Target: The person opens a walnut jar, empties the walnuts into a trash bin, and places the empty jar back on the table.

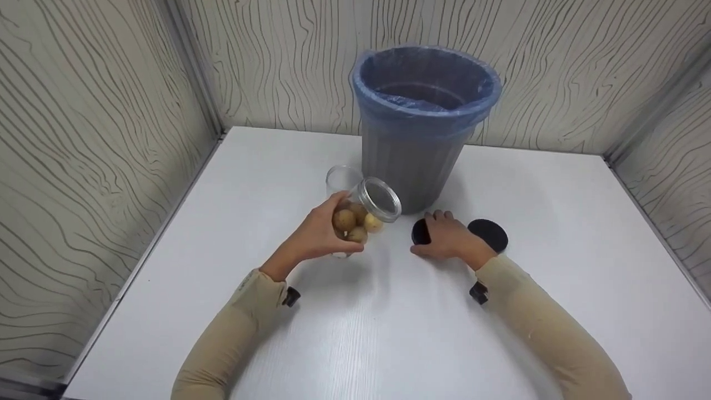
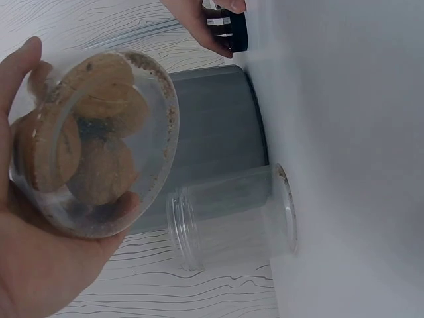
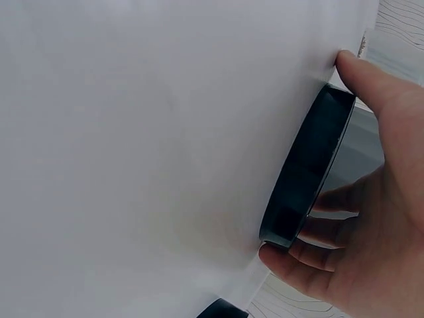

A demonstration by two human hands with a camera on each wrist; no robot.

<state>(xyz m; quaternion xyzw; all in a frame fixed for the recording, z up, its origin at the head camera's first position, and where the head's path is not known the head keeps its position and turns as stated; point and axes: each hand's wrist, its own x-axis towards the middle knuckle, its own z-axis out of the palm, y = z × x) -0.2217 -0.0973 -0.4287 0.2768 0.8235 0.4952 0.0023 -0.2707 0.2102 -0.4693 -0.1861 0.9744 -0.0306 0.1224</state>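
My left hand (image 1: 319, 230) grips a clear jar (image 1: 379, 199) above the table, tilted with its mouth toward the right. Several round tan-brown balls (image 1: 345, 220), like small fruits or nuts, sit inside it; the left wrist view shows them through the jar's base (image 2: 156, 149), with brown specks along the edge. On the right, my right hand (image 1: 446, 236) reaches over a black round lid (image 3: 308, 165) on the table, thumb at one end and fingers curled at the other. Behind the left hand stands a second clear jar (image 1: 340, 176), uncapped.
A tall grey bin (image 1: 411, 161) with a blue liner (image 1: 427, 114) stands at the back of the white table (image 1: 355, 344). Another black lid (image 1: 489, 235) lies just right of my right hand. Wood-patterned panels (image 1: 283, 66) enclose the table at the back and sides.
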